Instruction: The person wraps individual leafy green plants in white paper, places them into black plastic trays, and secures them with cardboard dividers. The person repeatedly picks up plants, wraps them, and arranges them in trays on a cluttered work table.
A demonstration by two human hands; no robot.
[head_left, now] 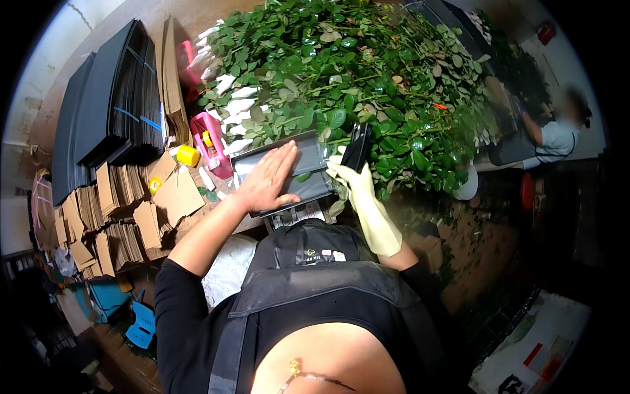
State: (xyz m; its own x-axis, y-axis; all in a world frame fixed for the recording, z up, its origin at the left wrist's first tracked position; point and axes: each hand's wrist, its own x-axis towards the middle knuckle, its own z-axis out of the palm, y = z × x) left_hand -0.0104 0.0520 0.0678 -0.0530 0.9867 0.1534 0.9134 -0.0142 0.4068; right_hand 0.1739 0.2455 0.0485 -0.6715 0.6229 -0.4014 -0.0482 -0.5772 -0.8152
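Note:
My bare left hand (270, 176) lies flat with its fingers stretched out, pressing on a dark grey shallow tray (317, 186) that looks like an open folded box. My right hand (358, 186), in a pale yellow glove, is closed around a black elongated object (356, 146); its exact kind is hard to make out. That hand is just right of the tray, at the near edge of a big heap of leafy green stems (354, 72). White-wrapped bloom ends (240, 105) stick out on the heap's left side.
At the left stand stacks of dark grey cardboard sheets (111, 98) and brown cardboard pieces (121, 246). A pink tape dispenser (209, 146) and a yellow tape roll (188, 155) sit left of the tray. Another person (558, 138) is at the far right. A blue plastic chair (140, 326) is at lower left.

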